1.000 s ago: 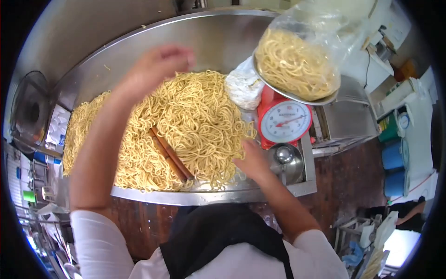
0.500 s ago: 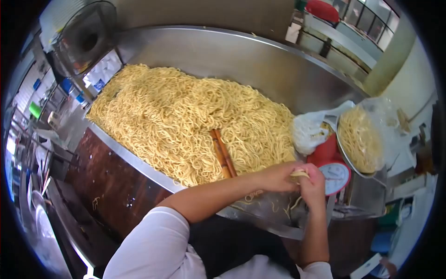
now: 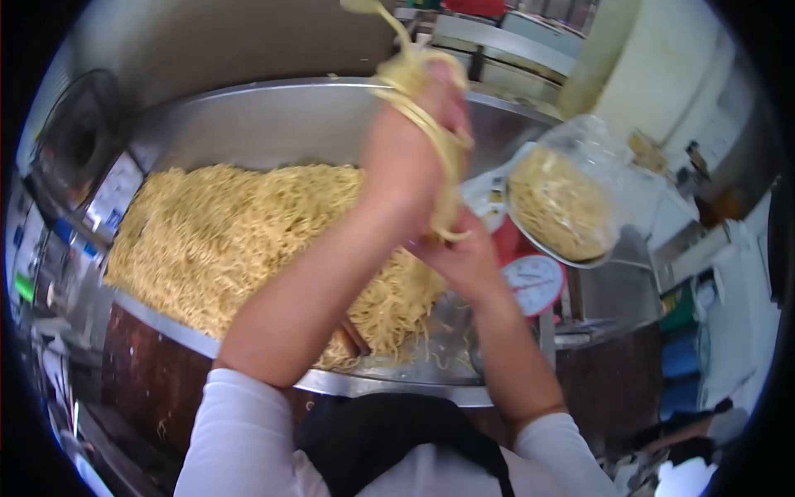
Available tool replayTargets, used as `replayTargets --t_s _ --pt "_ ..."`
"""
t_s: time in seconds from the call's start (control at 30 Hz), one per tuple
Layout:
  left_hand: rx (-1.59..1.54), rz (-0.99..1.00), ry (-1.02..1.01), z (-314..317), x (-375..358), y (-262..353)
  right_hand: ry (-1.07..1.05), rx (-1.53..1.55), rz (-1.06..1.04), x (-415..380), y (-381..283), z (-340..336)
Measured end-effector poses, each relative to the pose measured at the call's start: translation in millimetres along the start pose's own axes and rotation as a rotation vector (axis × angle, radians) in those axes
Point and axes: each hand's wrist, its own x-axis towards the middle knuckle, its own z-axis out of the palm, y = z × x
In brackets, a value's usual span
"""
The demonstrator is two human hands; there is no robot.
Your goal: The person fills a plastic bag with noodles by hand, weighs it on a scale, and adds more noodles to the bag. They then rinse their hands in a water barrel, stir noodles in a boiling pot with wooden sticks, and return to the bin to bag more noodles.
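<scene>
My left hand (image 3: 426,112) is raised over the steel trough, closed on yellow noodles (image 3: 445,157). Some strands wrap across its back, and one loose end trails up past the fingers, which are smeared by motion. Lower down, my right hand (image 3: 460,257) is closed at the bottom of the same strands, its fingertips partly hidden behind my left wrist. Beneath my arms lies a large heap of noodles (image 3: 224,240). Two brown bamboo sticks (image 3: 354,335) poke out of the heap beside my left forearm, which covers part of them.
Right of the heap stands a red dial scale (image 3: 534,284), its pan bearing a clear plastic bag of noodles (image 3: 559,203). A white plastic bag (image 3: 484,199) sits behind my right hand. The metal trough's front rim (image 3: 389,385) runs before my body. A fan (image 3: 79,137) stands at left.
Both hands have moved left and up from beside the scale. The left has risen much higher, and long strands now show around it. The view has shifted too.
</scene>
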Motion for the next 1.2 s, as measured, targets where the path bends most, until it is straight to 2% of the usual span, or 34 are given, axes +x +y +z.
replayTargets --t_s 0.07,0.13,0.17,0.23,0.27,0.3,0.33,0.37,0.4,0.43,0.47,0.5,0.57,0.6,0.67,0.7,0.73,0.77,0.8,0.83,0.9,0.93,1.0,1.03,1.07,1.13,1.17,1.2 --pt "-0.305 -0.130 -0.083 1 15 43 0.071 -0.086 0.042 3 11 8" --pt "-0.301 -0.094 -0.420 -37 56 48 0.116 -0.067 0.130 -3 30 8" --pt "-0.302 -0.094 -0.428 -46 67 53 0.122 -0.069 0.124 -9 39 4" --pt "-0.258 0.002 -0.219 -56 80 60 0.179 -0.209 0.045 -30 69 -3" --pt "-0.223 0.026 0.008 -49 76 79 0.180 -0.348 0.085 -44 120 -18" --pt "-0.240 0.007 -0.165 -69 90 86 0.184 -0.489 0.128 -61 166 -35" --pt "-0.260 -0.010 -0.336 -92 108 94 0.195 -0.497 0.127 -77 177 -43" --pt "-0.268 -0.012 -0.342 -100 118 97 0.166 -0.629 0.189 -93 185 -50" --pt "-0.090 0.035 -0.198 -105 126 99 0.135 -0.757 0.256 -104 186 -56" --pt "0.091 0.080 -0.054 -107 129 100 0.141 -0.759 0.261 -107 182 -63" --pt "0.091 0.077 -0.054 -93 119 99 -0.022 -0.940 0.373 -104 168 -67" --pt "0.153 -0.019 -0.001 -79 106 91 -0.194 -1.111 0.486 -99 154 -69" --pt "0.321 -0.171 0.072 -59 75 78 -0.275 -1.115 0.514 -76 108 -70" --pt "0.333 -0.182 0.005 -62 73 68 -0.351 -1.131 0.532 -61 84 -68" --pt "0.430 -0.297 -0.226 -76 74 51 -0.052 -0.943 0.188 -37 44 -55" --pt "0.423 -0.293 -0.238 -73 70 46 0.081 -0.699 0.061 -24 21 -41" --pt "0.391 -0.382 -0.327 -66 61 40 0.210 -0.456 -0.063 -11 0 -23" --pt "0.356 -0.473 -0.418 -57 52 33 0.240 -0.400 -0.151 0 -18 -8" --pt "0.342 -0.474 -0.434 -46 41 30 0.269 -0.344 -0.239 9 -27 1" --pt "0.249 -0.460 -0.432 -34 31 29 0.282 -0.360 -0.240 18 -22 3" --pt "0.099 -0.481 -0.507 -25 28 27 -0.090 -0.194 0.022 29 -8 -3" --pt "0.091 -0.477 -0.522 -25 28 28 -0.079 -0.206 0.017 25 -14 -10" --pt "0.821 -0.084 -0.609 -27 24 28 -0.024 0.304 0.496 13 -29 -24" --pt "0.921 0.011 -0.653 -22 22 24 0.093 0.407 0.418 9 -25 -27" --pt "0.914 0.013 -0.659 -17 17 20 0.101 0.402 0.418 8 -22 -32" --pt "1.734 -0.032 -0.761 2 -1 12 0.093 0.903 0.345 5 -21 -37" --pt "1.733 -0.023 -0.773 6 -11 -1 0.063 1.045 0.323 6 -20 -37" --pt "1.771 0.158 -0.805 5 -20 -25 0.070 1.046 0.312 8 -20 -33"
